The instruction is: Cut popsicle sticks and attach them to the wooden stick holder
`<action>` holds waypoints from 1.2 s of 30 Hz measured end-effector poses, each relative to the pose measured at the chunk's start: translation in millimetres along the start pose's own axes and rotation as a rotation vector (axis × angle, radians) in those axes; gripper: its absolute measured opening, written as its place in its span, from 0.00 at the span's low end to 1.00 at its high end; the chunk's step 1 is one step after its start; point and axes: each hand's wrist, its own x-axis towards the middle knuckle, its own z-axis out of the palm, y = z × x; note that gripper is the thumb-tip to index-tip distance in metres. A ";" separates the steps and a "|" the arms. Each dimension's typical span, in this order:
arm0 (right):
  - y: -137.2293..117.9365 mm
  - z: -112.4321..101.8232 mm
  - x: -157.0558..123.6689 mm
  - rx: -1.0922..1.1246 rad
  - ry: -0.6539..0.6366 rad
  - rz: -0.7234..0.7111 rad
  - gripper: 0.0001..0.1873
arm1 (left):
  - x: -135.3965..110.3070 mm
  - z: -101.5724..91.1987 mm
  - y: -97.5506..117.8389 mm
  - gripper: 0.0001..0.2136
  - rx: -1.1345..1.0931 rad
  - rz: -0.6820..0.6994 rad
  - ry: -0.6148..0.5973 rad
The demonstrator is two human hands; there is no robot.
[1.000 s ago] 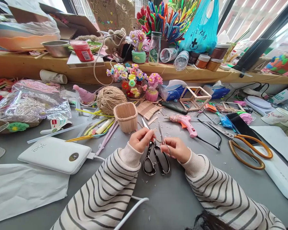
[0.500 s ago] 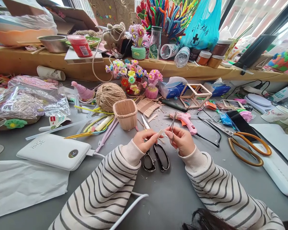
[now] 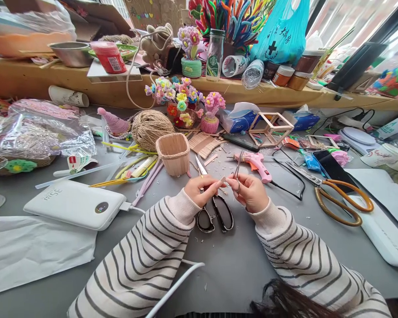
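My left hand [image 3: 200, 190] and my right hand [image 3: 250, 192] meet over the grey table [image 3: 252, 265], both pinching a small pale wooden piece [image 3: 223, 180] between their fingertips. In the right hand there are also thin metal tweezers [image 3: 238, 168], pointing up and away. Black-handled scissors [image 3: 215, 212] lie flat on the table under and between my hands, blades pointing away. A small basket of wooden sticks [image 3: 173, 154] stands just beyond my left hand.
A pink glue gun [image 3: 257, 165] with a black cord lies right of my hands; large orange-handled scissors [image 3: 338, 198] sit farther right. A white power bank [image 3: 74, 204], a twine ball [image 3: 151, 128], a wooden cube frame [image 3: 269, 129] and pipe-cleaner flowers [image 3: 182, 104] crowd the table.
The right hand turned the tweezers from pointing over the scissors to pointing up and away. Both hands came together on the small wooden piece and lifted slightly off the scissors.
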 end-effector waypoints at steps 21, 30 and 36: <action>2.3 1.4 0.3 0.096 0.046 0.026 0.14 | -0.3 2.2 -1.7 0.13 -0.080 -0.153 -0.028; 2.7 -0.2 -0.3 0.053 0.042 0.014 0.14 | -0.6 2.7 0.9 0.14 -0.188 -0.228 -0.018; 2.7 -0.4 -0.4 0.031 0.043 0.008 0.15 | 0.5 4.5 -2.0 0.15 -0.316 -0.269 -0.005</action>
